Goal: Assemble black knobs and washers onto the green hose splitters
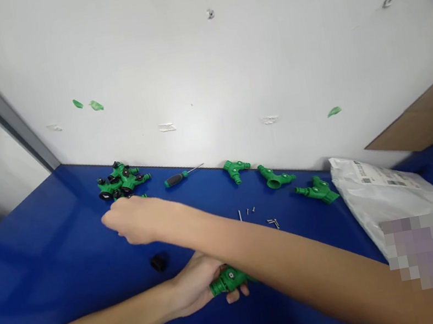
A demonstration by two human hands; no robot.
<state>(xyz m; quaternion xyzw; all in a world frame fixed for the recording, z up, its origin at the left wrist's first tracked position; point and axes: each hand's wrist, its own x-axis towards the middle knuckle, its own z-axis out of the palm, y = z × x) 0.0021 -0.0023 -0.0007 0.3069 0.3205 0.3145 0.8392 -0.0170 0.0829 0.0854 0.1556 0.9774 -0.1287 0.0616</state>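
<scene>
My left hand (pixel 198 282) is wrapped round a green Y-shaped hose splitter (pixel 232 277), low over the front of the blue table; my right forearm hides part of it. That forearm crosses over the left one. At its end my right hand (pixel 132 220) is closed, and whatever is in its fingers is hidden. It is just in front of a pile of green hose splitters with black fittings (pixel 123 179) at the back left. A small black fitting (pixel 158 263) lies on the table between the two hands.
Along the wall lie a green-black screwdriver (pixel 176 179) and three green splitter bodies (pixel 276 178) without black fittings. Several small screws (pixel 273 223) are scattered beyond my right forearm. A white plastic bag (pixel 371 185) occupies the right side, near brown cardboard (pixel 429 108).
</scene>
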